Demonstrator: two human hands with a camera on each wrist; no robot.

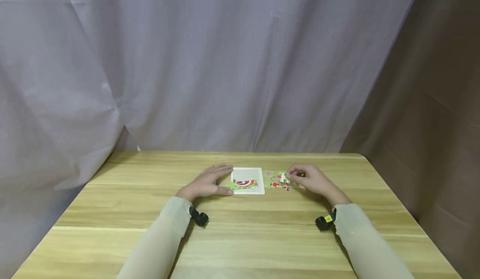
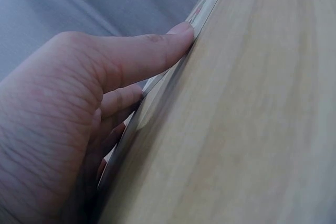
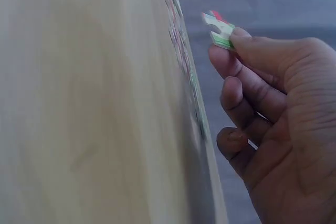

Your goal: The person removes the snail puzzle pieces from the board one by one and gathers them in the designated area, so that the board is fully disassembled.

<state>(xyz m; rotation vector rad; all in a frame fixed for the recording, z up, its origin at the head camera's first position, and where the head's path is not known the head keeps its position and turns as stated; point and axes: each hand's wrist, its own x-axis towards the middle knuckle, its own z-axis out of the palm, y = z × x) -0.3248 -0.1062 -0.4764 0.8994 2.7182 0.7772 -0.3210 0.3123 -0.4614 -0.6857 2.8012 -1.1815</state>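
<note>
My left hand (image 1: pixel 206 183) rests at the left side of a white puzzle frame (image 1: pixel 263 182), thumb (image 2: pixel 178 43) at its near corner and fingers along toward the far corner. In the frame's near left part lie joined puzzle pieces (image 1: pixel 243 184) in red, white and green. Between thumb and index finger my right hand (image 1: pixel 309 179) pinches a jigsaw piece (image 3: pixel 223 31), pale with green and red edges, raised above the table. The other fingers of that hand are loosely curled. Beneath it, right of the frame, several colourful loose pieces (image 1: pixel 275 184) lie close together.
The wooden table (image 1: pixel 240 237) reaches back to a grey curtain (image 1: pixel 210 62), with a darker curtain (image 1: pixel 423 116) at the right. Each wrist wears a black camera (image 1: pixel 200 218) on a strap.
</note>
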